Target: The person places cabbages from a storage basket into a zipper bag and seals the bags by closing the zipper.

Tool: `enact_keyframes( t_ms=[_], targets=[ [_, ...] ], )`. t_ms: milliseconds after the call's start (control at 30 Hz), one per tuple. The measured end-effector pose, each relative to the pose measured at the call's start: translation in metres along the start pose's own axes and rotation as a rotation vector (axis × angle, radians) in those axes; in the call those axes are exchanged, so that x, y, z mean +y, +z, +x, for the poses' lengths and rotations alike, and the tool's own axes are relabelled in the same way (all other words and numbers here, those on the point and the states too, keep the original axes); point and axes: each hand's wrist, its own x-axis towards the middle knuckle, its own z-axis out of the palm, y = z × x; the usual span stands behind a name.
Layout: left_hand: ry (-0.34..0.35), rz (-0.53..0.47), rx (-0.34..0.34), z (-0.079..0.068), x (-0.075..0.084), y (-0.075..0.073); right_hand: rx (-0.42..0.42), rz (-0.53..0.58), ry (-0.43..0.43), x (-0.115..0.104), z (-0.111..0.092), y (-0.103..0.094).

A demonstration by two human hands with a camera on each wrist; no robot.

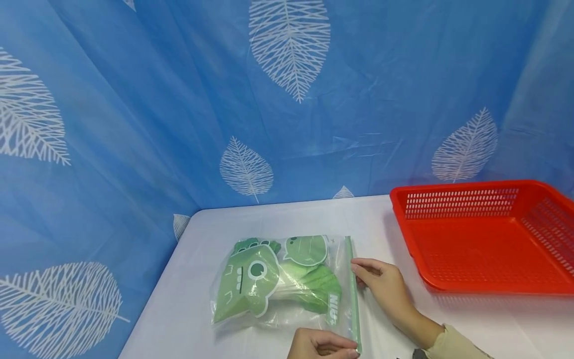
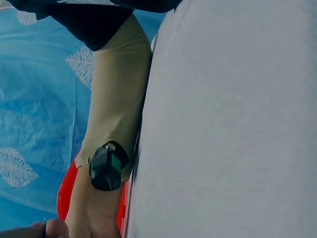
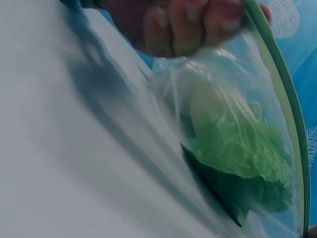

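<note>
A clear zip bag (image 1: 278, 319) with a green cartoon print lies on the white table, its green zip strip (image 1: 353, 294) facing right. Leafy green vegetables (image 1: 314, 286) with pale stalks show through the plastic. At the strip's near end, my left hand (image 1: 320, 345) pinches the bag's corner. My right hand (image 1: 389, 286) grips the strip farther up, thumb and forefinger at its edge. In the right wrist view, that hand's curled fingers (image 3: 190, 25) are at the green strip, above the bagged leaves (image 3: 237, 144). The left wrist view catches only fingertips (image 2: 57, 228) at its bottom edge.
To the right stands a red plastic basket (image 1: 471, 249) with slotted sides. A blue curtain (image 1: 358, 99) with white leaf prints hangs behind and left of the white tabletop (image 1: 179, 319). A small black camera (image 2: 106, 166) is strapped on the right wrist, over a beige sleeve (image 2: 116, 99).
</note>
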Motion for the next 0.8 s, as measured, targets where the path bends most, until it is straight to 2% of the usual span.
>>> enact_keyframes(
  t_ms=[200,400,600,800],
  targets=[
    [-0.032,-0.04,0.024,-0.001,0.001,0.002,0.015,-0.026,-0.053,0.001,0.022,0.001],
    [-0.039,-0.064,0.016,0.0,0.001,0.001,0.024,-0.083,-0.104,0.005,0.039,0.001],
    [-0.031,-0.062,0.012,0.0,0.0,0.001,0.028,-0.077,-0.095,0.007,0.058,0.004],
    [-0.038,-0.068,0.012,0.0,-0.001,0.0,0.064,-0.117,-0.084,0.009,0.076,0.009]
  ],
)
